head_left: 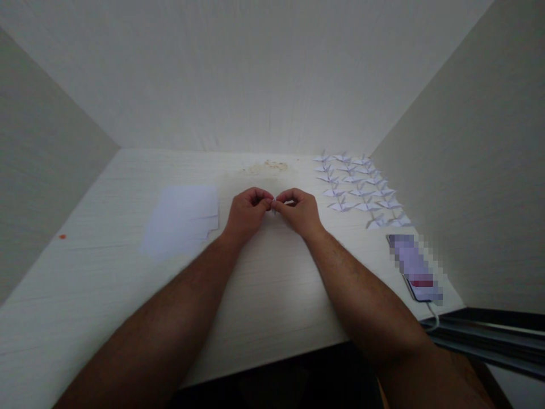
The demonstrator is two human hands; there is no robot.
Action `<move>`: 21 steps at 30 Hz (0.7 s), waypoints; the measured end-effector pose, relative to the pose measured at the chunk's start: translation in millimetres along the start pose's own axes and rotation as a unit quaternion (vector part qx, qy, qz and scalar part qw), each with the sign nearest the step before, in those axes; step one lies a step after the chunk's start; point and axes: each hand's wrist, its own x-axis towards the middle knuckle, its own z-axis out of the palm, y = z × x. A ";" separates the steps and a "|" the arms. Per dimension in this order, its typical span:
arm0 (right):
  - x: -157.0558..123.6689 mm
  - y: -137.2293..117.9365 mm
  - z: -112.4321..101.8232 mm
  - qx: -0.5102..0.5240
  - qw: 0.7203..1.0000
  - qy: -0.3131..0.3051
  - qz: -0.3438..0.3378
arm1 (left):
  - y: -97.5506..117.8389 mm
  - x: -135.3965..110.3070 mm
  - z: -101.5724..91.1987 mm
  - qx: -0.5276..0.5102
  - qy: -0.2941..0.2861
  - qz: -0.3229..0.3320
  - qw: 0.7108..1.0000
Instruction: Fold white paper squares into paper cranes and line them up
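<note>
My left hand (248, 215) and my right hand (299, 211) meet at the middle of the white desk (106, 295), fingers curled and pinched together. Between the fingertips sits a small piece of white paper (273, 205), mostly hidden by the fingers. Both hands rest low on the desk surface. A stack of blank white paper sheets (181, 220) lies just left of my left hand. Several folded white paper cranes (360, 190) stand in rows to the right of my right hand.
A phone (415, 267) with a white cable lies at the desk's right front, near the right wall. A faint brownish stain (267, 166) marks the desk by the back wall. A small orange spot (62, 236) sits at the left. Walls enclose three sides.
</note>
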 end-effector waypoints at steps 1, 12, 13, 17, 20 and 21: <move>0.3 0.4 0.0 0.004 1.000 0.001 0.000 | -0.7 0.0 -0.2 0.002 0.002 0.005 1.000; 3.5 6.4 2.1 0.084 0.996 -0.004 -0.017 | -3.4 -1.0 -0.1 -0.004 0.001 0.009 1.000; 3.6 6.9 2.4 0.094 0.995 -0.008 -0.022 | -3.8 -0.9 0.0 -0.017 -0.002 0.014 1.000; 3.1 8.1 3.0 0.097 0.994 -0.001 -0.046 | -5.5 -0.8 -0.2 -0.026 -0.007 0.020 0.999; 1.9 7.3 3.2 0.077 0.994 0.013 -0.073 | -6.0 -0.8 -0.4 -0.015 -0.003 0.013 1.000; 1.5 6.8 3.2 0.070 0.994 0.016 -0.080 | -5.8 -0.9 -0.4 -0.014 -0.001 0.013 1.000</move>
